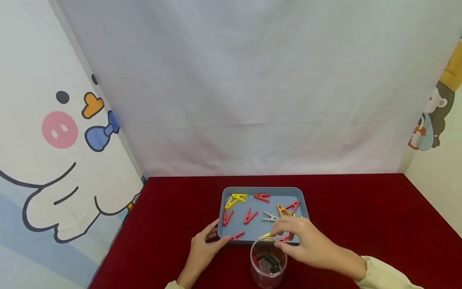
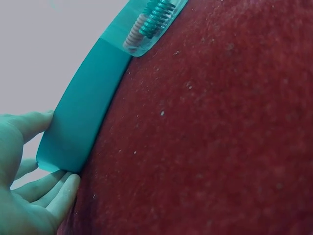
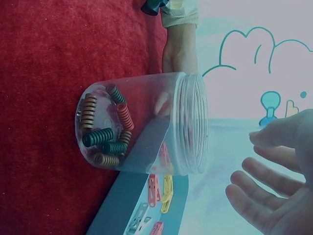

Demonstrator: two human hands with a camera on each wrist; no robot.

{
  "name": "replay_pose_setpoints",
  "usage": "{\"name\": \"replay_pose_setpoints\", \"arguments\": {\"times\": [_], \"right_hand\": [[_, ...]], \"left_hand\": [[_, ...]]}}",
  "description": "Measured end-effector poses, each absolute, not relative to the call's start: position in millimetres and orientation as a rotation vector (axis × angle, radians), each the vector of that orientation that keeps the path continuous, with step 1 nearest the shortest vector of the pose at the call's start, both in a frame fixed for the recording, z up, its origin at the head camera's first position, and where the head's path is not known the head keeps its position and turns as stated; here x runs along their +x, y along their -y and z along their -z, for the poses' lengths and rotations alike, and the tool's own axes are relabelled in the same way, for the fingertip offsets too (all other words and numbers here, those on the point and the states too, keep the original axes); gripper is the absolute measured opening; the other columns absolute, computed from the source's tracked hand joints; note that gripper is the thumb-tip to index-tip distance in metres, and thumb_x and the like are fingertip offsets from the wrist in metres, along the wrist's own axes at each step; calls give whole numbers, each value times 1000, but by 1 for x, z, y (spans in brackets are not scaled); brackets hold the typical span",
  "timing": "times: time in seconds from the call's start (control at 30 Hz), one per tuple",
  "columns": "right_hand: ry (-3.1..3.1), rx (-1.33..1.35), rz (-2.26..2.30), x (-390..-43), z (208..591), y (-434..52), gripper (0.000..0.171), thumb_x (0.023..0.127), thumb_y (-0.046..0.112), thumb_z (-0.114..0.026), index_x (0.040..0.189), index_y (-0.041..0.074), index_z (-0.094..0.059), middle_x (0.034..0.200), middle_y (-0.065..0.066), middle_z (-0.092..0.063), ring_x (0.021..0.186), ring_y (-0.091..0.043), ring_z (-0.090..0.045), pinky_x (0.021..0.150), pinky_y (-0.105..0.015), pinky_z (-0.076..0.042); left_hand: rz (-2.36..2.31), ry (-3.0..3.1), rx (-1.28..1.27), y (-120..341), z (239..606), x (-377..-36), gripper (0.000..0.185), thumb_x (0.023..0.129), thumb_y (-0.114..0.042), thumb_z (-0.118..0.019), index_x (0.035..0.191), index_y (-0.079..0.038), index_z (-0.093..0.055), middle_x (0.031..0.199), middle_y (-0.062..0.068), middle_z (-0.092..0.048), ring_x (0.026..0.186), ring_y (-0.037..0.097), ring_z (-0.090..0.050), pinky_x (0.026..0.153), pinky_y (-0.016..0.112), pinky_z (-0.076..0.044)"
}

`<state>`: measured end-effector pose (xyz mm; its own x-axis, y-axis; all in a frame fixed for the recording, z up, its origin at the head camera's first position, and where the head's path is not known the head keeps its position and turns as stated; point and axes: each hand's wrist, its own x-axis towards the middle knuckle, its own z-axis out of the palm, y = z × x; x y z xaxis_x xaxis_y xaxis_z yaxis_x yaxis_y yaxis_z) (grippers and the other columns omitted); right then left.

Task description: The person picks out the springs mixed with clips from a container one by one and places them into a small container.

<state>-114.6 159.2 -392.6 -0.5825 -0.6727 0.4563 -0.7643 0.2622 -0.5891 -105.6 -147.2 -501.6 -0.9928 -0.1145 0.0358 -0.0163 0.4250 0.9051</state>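
Observation:
My left hand (image 1: 203, 247) holds the near left corner of a blue-grey tray (image 1: 260, 228), thumb at the front rim and fingers along the side. In the tray lie several plastic clothespins: red (image 1: 250, 216), yellow (image 1: 231, 204), orange (image 1: 283, 210) and white (image 1: 270, 217). A clear plastic jar (image 1: 268, 280) without a lid stands upright before the tray. Several coil springs, green (image 3: 98, 137), brown (image 3: 88, 112) and red (image 3: 125, 116), lie at its bottom. Over the jar's mouth is my right hand (image 1: 306, 243), thumb and fingers apart, nothing between them.
A dark red cloth (image 1: 180, 208) covers the table. Behind it hangs a pale curtain (image 1: 252, 100). Cartoon-printed panels stand at the left (image 1: 57, 160) and right (image 1: 433, 160) sides.

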Motion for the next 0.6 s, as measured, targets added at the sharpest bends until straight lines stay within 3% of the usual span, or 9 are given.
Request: {"name": "replay_pose_setpoints", "arguments": {"times": [0.27,0.47,0.6], "right_hand": [[2384,1175,-1233,-113,404,-173,28,88,6,-81,109,22,-74,106,1,-75,96,-7,-65,68,-25,-55],[2402,1008,-1176,-113,408,-181,32,87,9,-82,116,21,-74,112,2,-71,89,-1,-57,66,-22,-52],[2454,893,-1107,-113,410,-187,38,86,13,-83,122,18,-73,118,1,-69,95,-8,-60,71,-26,-54]], "left_hand": [[1663,2608,36,155,498,-105,62,90,-27,-82,144,-4,-59,125,20,-70,111,32,-70,88,41,-60],[1657,2581,10,162,490,-101,64,91,-18,-80,146,-1,-54,129,22,-67,115,37,-67,86,42,-61],[1522,2625,11,169,485,-98,68,91,-21,-80,149,-2,-51,135,23,-64,121,40,-63,90,48,-59]]}}
